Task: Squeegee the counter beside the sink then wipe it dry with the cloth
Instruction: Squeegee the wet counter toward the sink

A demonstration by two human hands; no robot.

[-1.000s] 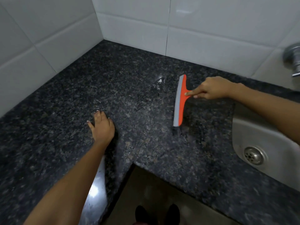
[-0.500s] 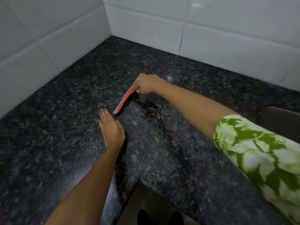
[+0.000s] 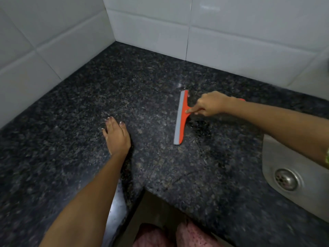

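Observation:
An orange squeegee (image 3: 182, 120) with a grey rubber blade rests blade-down on the dark speckled granite counter (image 3: 71, 139), between the corner and the sink. My right hand (image 3: 210, 104) grips its handle, the index finger stretched along the orange head. The handle's end pokes out behind my wrist. My left hand (image 3: 116, 136) lies flat on the counter, fingers together, well left of the blade. A wet streaky patch glistens just right of the blade. No cloth is in view.
A steel sink (image 3: 277, 157) with its round drain (image 3: 286, 179) sits at the right edge. White tiled walls (image 3: 160, 32) close the counter at back and left. The counter's inner front corner (image 3: 144, 189) drops to the floor, where pink-clad legs show.
The squeegee and my right hand have swept from beside my left hand rightwards toward the sink. The blade has turned back to nearly upright in view. The left hand stayed planted.

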